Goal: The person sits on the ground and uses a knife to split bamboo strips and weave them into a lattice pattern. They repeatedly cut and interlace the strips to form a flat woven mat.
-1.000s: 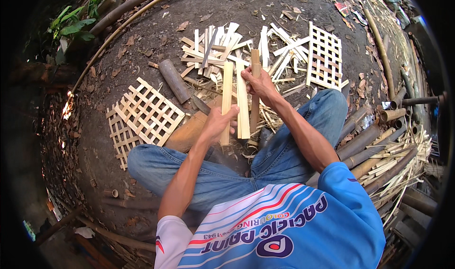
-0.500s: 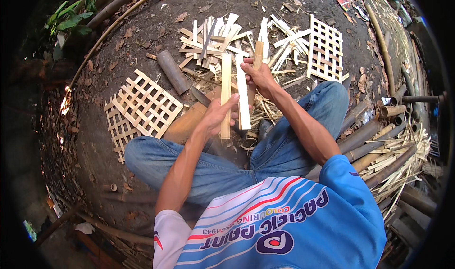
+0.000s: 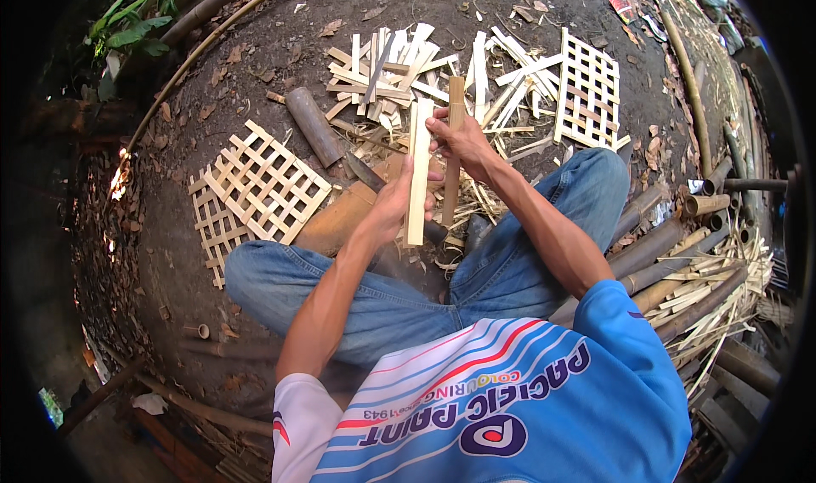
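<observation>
Two or so pale bamboo strips (image 3: 418, 177) stand nearly upright in my left hand (image 3: 393, 207), lying close against each other. My left fingers are closed around their lower half. In my right hand (image 3: 466, 143), just to the right, is a browner bamboo strip (image 3: 456, 96), pinched near its middle with its lower end hanging down. My right fingertips come right up beside the pale strips; whether they touch them I cannot tell. A thick tan bamboo piece (image 3: 336, 221) lies under my left forearm, with a dark blade (image 3: 364, 173) by its upper end.
Loose strips (image 3: 382, 66) are heaped beyond my hands. Woven lattice panels lie at left (image 3: 270, 181) and right (image 3: 586, 92). A dark bamboo tube (image 3: 313, 128) rests at left of the heap. Bamboo poles and split strips (image 3: 701, 287) are piled by my right side.
The white strip formerly between my hands now lies against the strip in my left hand, which has shifted right. My right hand keeps the browner strip, now more upright.
</observation>
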Action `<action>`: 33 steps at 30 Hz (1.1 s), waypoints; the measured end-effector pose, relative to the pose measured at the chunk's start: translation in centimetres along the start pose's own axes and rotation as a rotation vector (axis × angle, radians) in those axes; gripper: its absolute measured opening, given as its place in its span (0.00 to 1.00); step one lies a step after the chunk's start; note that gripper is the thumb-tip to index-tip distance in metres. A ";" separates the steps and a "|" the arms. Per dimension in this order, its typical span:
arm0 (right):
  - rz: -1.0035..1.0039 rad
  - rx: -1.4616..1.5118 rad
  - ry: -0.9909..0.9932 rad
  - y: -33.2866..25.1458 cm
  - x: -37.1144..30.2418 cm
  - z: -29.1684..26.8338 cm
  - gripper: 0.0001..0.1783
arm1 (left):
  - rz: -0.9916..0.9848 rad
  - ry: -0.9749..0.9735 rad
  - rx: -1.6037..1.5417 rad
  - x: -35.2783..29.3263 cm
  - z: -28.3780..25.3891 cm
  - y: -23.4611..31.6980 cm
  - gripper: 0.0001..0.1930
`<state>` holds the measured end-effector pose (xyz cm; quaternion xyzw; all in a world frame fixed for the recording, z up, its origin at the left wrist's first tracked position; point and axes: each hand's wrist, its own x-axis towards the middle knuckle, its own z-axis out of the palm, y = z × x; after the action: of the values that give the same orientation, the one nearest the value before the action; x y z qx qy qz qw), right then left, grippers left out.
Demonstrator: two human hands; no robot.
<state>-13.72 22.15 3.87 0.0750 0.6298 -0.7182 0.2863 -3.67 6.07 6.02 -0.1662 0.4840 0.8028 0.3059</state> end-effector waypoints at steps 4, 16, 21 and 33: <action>0.006 -0.005 -0.015 -0.1 0.2 -0.3 0.24 | -0.160 -0.072 -0.085 -0.1 -0.1 0.2 0.37; -0.159 -0.264 0.014 -0.2 0.2 -0.4 0.34 | -0.106 0.111 0.226 0.7 -0.7 -1.2 0.33; -0.155 -0.251 -0.007 -0.6 0.5 -0.4 0.31 | 0.102 0.266 0.576 1.5 -1.9 -2.8 0.34; -0.169 -0.230 -0.008 -1.1 0.2 -0.7 0.31 | 0.227 0.431 0.950 0.4 -0.2 -1.4 0.37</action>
<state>-14.68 22.82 4.58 -0.0145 0.7107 -0.6633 0.2340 -3.10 6.50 4.71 -0.1172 0.8610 0.4710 0.1522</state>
